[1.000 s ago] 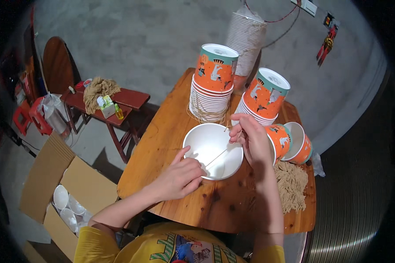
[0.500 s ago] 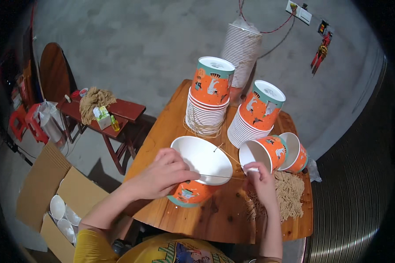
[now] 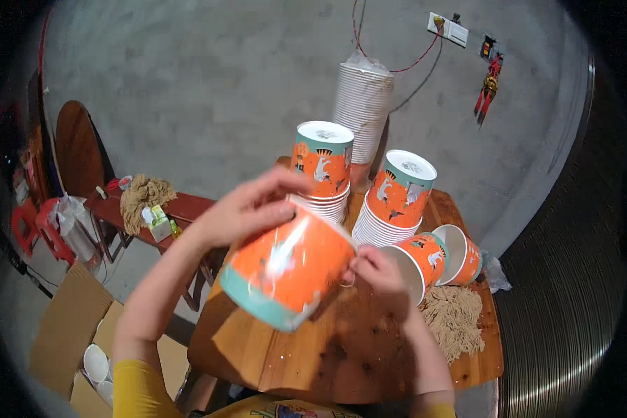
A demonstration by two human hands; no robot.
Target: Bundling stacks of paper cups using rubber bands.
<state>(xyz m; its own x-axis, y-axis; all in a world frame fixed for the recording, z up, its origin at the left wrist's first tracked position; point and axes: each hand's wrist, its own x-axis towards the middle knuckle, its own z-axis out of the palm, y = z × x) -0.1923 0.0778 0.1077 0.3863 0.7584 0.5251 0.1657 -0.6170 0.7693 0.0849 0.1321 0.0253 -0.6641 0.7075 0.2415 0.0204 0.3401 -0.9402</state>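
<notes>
An orange paper bucket (image 3: 289, 268) with a green base band and white rim is tilted above the wooden table, its outer side facing me. My left hand (image 3: 254, 209) grips it at the upper rim, thumb outside and fingers reaching over the edge. At the bucket's right rim, my right hand (image 3: 377, 275) is closed in a pinch; a short pale bit of cord (image 3: 349, 282) shows under its fingertips. Most of the cord is hidden. To the right of that hand lies a bundle of tan cords (image 3: 454, 320), below two buckets lying on their sides (image 3: 432, 258).
Two stacks of upturned buckets, left (image 3: 324, 157) and right (image 3: 404, 188), stand on the wooden table (image 3: 272, 359). A tall wrapped stack (image 3: 364, 104) rises behind. At left are a red bench (image 3: 188, 209) with more cords (image 3: 146, 198) and an open carton (image 3: 70, 313) containing white cups.
The bucket has been lifted and tipped, so its outside now shows rather than its white inside. Both hands have risen with it, and the right has come in to the rim. The view has shifted.
</notes>
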